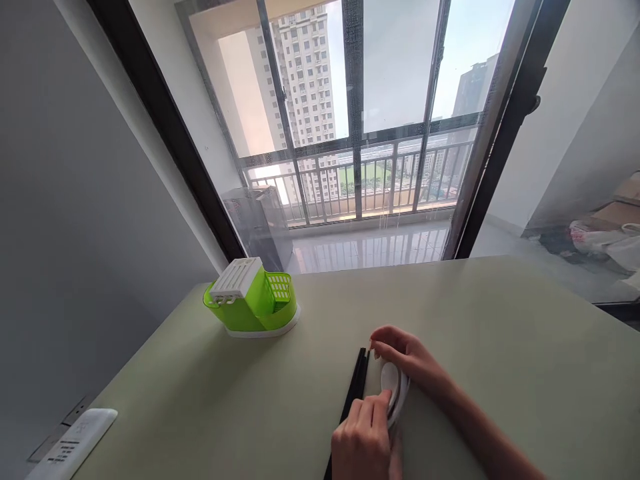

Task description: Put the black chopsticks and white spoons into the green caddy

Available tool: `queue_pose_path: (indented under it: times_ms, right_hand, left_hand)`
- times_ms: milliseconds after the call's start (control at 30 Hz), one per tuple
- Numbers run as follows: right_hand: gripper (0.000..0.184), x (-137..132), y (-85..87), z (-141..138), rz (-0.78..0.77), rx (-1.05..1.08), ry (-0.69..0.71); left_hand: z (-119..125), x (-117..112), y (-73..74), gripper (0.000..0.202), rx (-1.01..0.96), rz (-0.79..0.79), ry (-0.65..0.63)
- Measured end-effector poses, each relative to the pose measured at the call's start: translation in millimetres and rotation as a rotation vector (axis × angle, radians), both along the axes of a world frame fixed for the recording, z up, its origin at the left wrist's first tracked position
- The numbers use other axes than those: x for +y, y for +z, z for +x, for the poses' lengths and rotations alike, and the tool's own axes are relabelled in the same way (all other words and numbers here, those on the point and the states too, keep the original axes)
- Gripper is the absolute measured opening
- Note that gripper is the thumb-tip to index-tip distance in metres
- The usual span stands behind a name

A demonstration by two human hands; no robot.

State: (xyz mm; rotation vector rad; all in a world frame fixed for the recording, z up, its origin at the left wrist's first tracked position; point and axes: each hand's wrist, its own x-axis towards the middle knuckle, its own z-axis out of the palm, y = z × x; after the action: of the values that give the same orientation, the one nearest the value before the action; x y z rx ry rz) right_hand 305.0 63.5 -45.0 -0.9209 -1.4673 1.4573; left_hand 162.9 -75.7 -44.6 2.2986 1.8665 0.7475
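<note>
White spoon (pixel 393 390) near table's (pixel 500 347) front edge: right hand (pixel 407 357) curled over far end, left hand (pixel 363 440) gripping near end. Black chopsticks (pixel 356 383) just left of it. Green utensil holder (pixel 253 300) at far-left corner; white remote (pixel 75 443) at left edge.

On my feed the right grip (pixel 407 360) is a bare hand toward five o'clock, its bare forearm running off the frame's lower edge. The left grip (pixel 363 437), also a bare hand, shows at six o'clock, cut off near the wrist. The nails look short and plain, though they are too small to be sure.
</note>
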Motion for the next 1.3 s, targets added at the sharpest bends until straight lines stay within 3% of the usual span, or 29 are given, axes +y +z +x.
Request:
queue_pose_path:
  times_ms: [233, 367, 500, 633, 767, 867, 1033, 1300]
  right_hand:
    - [0.039, 6, -8.6, 5, -0.171, 0.228, -0.104]
    - [0.035, 8, -14.0, 7, -0.258, 0.350, -0.133]
    - [0.033, 14, -18.1, 9, -0.360, 0.499, -0.162]
    - [0.030, 23, -24.2, 15, -0.454, 0.665, -0.211]
    - [0.027, 27, -27.8, 20, -0.523, 0.784, -0.230]
    - [0.025, 27, -27.9, 20, -0.552, 0.828, -0.215]
    - [0.020, 27, -27.9, 18, -0.576, 0.863, -0.197]
    - [0.017, 26, -29.5, 16, -0.580, 0.853, -0.191]
  left_hand:
    - [-7, -4, 7.4, 0.046, -0.020, 0.055, -0.044]
    - [-30, 1, 33.5, 0.033, -0.044, 0.132, -0.053]
    - [-77, 23, 78.6, 0.031, 0.071, 0.362, 0.059]
    - [-138, 51, 115.4, 0.035, 0.177, 0.562, 0.281]
    - [-194, 75, 127.2, 0.048, 0.230, 0.588, 0.419]
    - [-219, 87, 125.1, 0.050, 0.235, 0.472, 0.434]
    - [-208, 90, 122.1, 0.059, 0.097, 0.371, 0.410]
    - [-138, 91, 115.9, 0.070, 0.146, 0.290, 0.299]
